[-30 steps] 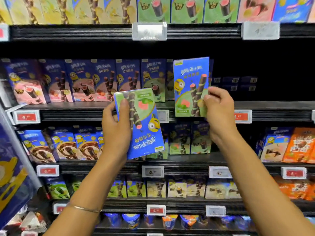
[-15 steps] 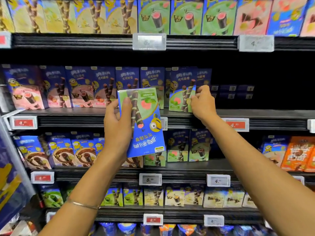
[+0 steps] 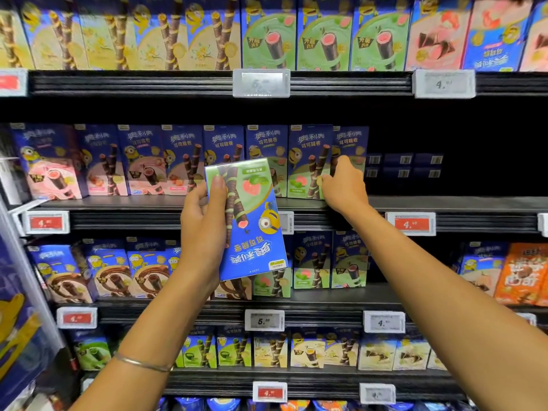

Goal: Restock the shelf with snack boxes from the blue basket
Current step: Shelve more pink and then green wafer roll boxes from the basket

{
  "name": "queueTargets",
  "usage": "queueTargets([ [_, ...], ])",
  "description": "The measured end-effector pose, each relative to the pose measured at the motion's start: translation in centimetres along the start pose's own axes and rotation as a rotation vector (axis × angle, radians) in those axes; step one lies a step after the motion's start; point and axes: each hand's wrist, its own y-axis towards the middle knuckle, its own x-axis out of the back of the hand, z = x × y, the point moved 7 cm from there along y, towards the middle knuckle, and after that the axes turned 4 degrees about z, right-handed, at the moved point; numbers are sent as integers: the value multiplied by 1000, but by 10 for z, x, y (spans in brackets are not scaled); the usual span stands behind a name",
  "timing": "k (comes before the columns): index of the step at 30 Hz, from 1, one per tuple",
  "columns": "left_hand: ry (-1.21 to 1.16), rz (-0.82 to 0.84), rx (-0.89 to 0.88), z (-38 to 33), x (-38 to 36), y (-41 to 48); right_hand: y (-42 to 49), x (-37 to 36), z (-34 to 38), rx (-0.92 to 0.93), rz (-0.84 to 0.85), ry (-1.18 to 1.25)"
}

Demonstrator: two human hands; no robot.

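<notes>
My left hand (image 3: pixel 204 232) grips a blue and green snack box (image 3: pixel 252 232) upside down in front of the shelves, thumb on its front near the top left corner. A matching blue and green box (image 3: pixel 307 161) stands upright on the second shelf (image 3: pixel 474 204), at the right end of a row of similar boxes. My right hand (image 3: pixel 344 188) pinches this box at its lower right edge, thumb on the front and fingers curled behind. Another box (image 3: pixel 353 140) stands just behind it. The blue basket is out of view.
To the right of the placed box the second shelf is dark, with only low dark boxes (image 3: pixel 404 166) at the back. Shelves above and below hold rows of snack boxes. Price tags (image 3: pixel 410 223) line the shelf edges. A blue display panel (image 3: pixel 17 321) stands at the left.
My right hand carried its box from in front of the shelf back into the row and set it upright on the second shelf. The left hand kept its box nearly still.
</notes>
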Motion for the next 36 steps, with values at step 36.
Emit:
queueTargets([
  [36, -11, -15, -109, 1, -48, 13, -82, 88, -27, 72, 18, 687],
])
